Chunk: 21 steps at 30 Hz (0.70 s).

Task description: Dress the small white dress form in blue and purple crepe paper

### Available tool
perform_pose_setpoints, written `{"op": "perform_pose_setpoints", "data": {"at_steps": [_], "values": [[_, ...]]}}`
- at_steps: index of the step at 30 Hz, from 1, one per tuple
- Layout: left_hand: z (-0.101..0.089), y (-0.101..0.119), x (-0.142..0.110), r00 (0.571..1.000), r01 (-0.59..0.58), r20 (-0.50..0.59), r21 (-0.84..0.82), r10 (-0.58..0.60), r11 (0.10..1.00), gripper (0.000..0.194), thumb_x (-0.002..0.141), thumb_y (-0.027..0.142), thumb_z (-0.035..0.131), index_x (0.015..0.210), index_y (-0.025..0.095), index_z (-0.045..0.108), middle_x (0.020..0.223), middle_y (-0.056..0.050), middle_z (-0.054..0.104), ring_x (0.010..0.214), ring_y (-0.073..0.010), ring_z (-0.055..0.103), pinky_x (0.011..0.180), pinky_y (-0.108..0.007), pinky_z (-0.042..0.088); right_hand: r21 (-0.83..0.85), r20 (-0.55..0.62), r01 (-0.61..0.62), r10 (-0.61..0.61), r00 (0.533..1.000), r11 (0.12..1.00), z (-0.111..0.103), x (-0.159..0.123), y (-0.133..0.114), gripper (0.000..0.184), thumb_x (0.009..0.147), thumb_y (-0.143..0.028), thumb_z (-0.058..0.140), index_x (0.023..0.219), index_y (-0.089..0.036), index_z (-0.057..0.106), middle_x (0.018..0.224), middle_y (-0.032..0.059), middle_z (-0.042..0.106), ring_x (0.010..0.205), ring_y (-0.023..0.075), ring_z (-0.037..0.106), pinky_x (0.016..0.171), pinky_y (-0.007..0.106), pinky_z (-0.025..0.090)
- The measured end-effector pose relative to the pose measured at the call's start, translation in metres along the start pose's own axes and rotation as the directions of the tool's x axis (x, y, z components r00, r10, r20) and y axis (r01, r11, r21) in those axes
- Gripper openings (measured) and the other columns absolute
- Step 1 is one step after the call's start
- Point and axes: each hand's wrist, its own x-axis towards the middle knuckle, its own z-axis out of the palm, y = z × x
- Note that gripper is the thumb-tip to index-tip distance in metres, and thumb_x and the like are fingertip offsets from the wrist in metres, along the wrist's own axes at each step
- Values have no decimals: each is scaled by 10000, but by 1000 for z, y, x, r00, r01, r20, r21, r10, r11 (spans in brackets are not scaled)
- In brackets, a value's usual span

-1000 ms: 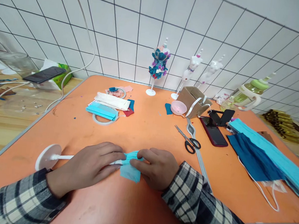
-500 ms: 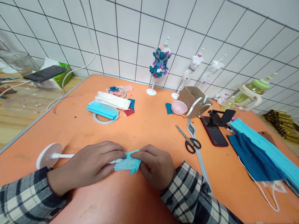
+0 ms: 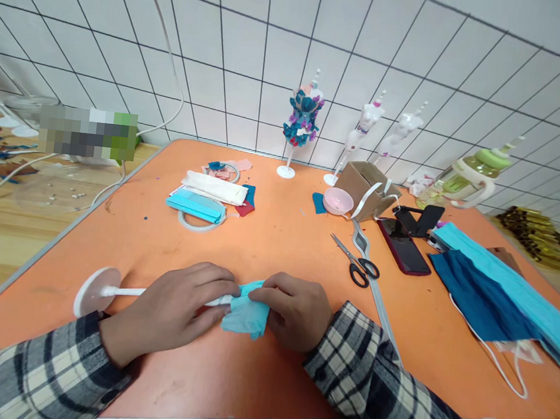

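Low over the orange table's near half, a small white dress form (image 3: 219, 302) lies sideways, its round base (image 3: 96, 291) to the left. My left hand (image 3: 185, 299) is closed around it, and the stem (image 3: 130, 292) comes out behind the fingers. Thin light blue fabric (image 3: 247, 314) is bunched over the form's right end, with a loose flap hanging toward me. My right hand (image 3: 297, 310) pinches the fabric's right side between thumb and fingers. What lies under the cloth is hidden.
Black-handled scissors (image 3: 357, 263) lie beyond my right hand, beside a grey strip and a phone (image 3: 403, 247). Blue cloth pieces (image 3: 485, 298) are on the right. Folded fabrics (image 3: 197, 205) lie at left back. A flower-covered dress form (image 3: 302, 118), pink bowl (image 3: 337, 201) and brown box (image 3: 362, 186) stand behind.
The light blue fabric is spread wider, and its flap hangs lower than before. Both hands keep their grips. The whole view has shifted slightly.
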Motion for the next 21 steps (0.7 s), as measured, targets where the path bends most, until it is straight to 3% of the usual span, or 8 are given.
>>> {"op": "perform_pose_setpoints", "data": {"at_steps": [9, 15, 21], "values": [[0, 5, 1, 995, 92, -35, -42, -94, 995, 220, 949, 263, 488, 1102, 241, 645, 1103, -46, 707, 979, -206, 661, 781, -306, 515, -45, 33, 38, -37, 999, 998, -2, 0, 3, 195, 867, -176, 554, 976, -263, 691, 919, -14, 712, 664, 103, 607, 530, 241, 337], [2, 2, 1, 995, 89, -40, -71, -92, 993, 218, 984, 265, 462, 1107, 238, 639, 1092, -34, 711, 986, -197, 660, 809, -299, 511, -159, 189, 102, -71, 979, 982, -12, 3, 2, 192, 902, -254, 533, 1022, -255, 684, 997, 7, 689, 632, 103, 544, 510, 254, 300], [-3, 4, 1, 998, 46, -36, -85, -49, 995, 270, 1001, 227, 407, 1114, 231, 652, 1110, -47, 706, 1001, -200, 653, 826, -303, 508, -216, 199, 158, -115, 973, 964, -13, 4, -4, 211, 954, -244, 477, 946, -236, 688, 890, 4, 671, 580, 113, 481, 490, 281, 238]]}}
